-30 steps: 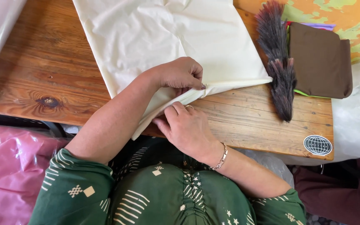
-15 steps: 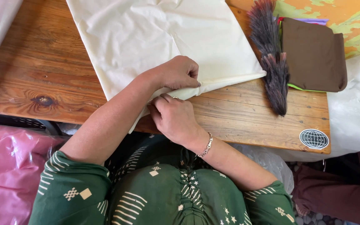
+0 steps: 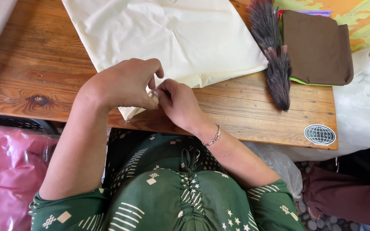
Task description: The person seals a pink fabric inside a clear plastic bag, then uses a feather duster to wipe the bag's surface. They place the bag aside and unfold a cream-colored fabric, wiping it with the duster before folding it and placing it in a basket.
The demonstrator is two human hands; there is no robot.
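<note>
A cream cloth (image 3: 172, 38) lies spread on a wooden table (image 3: 253, 115), its near edge folded toward me. My left hand (image 3: 123, 83) pinches that folded edge near the table's front. My right hand (image 3: 178, 102) meets it from the right, fingertips on the same fold. A thin bracelet sits on my right wrist. The bit of cloth between the fingers is mostly hidden by both hands.
A dark feathery brush (image 3: 273, 55) lies at the right of the cloth, beside a brown fabric pouch (image 3: 317, 47). A round sticker (image 3: 320, 134) marks the table's front right corner. White stuffing (image 3: 365, 102) sits off the right edge, pink plastic (image 3: 9, 171) at the lower left.
Both hands have drawn closer together on the cloth's folded edge, and my left hand has lifted and curled over it. The view has shifted slightly.
</note>
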